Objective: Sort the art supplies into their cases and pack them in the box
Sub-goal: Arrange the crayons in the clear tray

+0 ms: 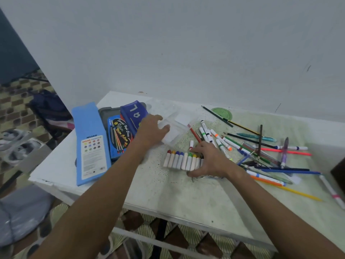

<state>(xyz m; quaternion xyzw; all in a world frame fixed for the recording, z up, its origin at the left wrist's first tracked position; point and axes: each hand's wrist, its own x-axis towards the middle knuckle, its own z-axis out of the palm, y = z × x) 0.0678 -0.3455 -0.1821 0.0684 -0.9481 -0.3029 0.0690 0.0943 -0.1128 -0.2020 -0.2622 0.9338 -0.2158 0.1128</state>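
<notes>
Room: I see a pale wall, patterned floor, white table (168, 193) w/ speckled top.
Left hand (152, 130): fingers curl on a clear plastic case (175, 129).
Right hand (211, 159): spread flat, touching the crayon row (182, 160).
Pens, pencils (265, 152): messy pile on the right.
Hard to see: blue boxes (90, 143) at left; crayons partly hidden by my hand.
</notes>
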